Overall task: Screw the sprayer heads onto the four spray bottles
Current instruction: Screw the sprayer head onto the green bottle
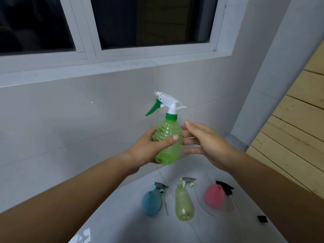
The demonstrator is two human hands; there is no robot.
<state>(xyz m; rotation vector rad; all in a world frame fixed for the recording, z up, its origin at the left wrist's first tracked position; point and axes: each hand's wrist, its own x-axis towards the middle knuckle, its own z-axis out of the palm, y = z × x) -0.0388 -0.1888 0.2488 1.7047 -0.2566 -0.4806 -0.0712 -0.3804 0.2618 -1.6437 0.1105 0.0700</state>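
Head view | left hand (149, 146) grips the green bottle (167, 139) upright, fingers curled round its ribbed body; sprayer head (168, 104) on its neck | right hand (206, 146) just beside it, fingers straight, holding nothing, contact possibly none | below, on tiles (122, 216): blue bottle (151, 203), yellow bottle (184, 206), pink bottle (214, 197), loose heads beside them.

green bottle (166, 141): translucent ribbed plastic | wall tiles (70, 120): glossy | planks (298, 120): wood
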